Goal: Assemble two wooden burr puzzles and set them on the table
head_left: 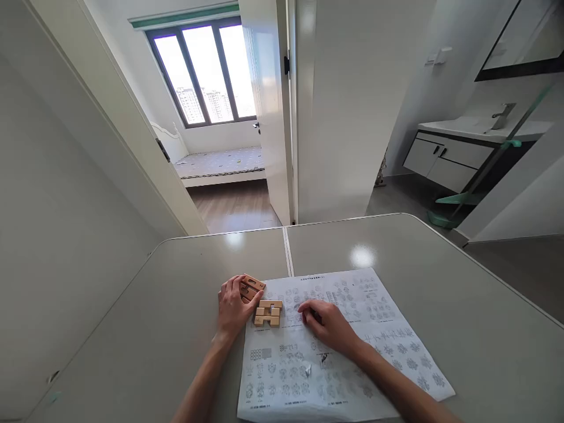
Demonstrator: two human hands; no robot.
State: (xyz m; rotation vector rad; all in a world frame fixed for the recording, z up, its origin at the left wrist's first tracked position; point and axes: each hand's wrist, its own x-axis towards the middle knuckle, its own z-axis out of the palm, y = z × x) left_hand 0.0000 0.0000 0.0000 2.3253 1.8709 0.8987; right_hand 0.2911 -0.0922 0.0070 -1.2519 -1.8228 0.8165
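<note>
Assembly work appears partial, judged from the layout. Taking the printed diagram sheet (383, 335) as the reference, a pale wooden block cluster (268, 313) lies flat on the sheet's upper left corner, with several notched pieces interlocked and gaps visible between them. The darker wooden pieces (252, 286) sit just off that same corner on the grey table (440, 276), touching or almost touching the cluster and not joined to it. On that evidence, one group is fitted together and at least these darker pieces are yet to be added. The left hand (232, 306) lies at the sheet's left edge, fingers curled closed over the darker pieces and gripping them against the table; whether they are lifted cannot be told. The right hand (330, 326) rests on the sheet near its middle, to the right of the cluster and apart from it, fingers loosely bent with tips on the paper, nothing seen held.
</note>
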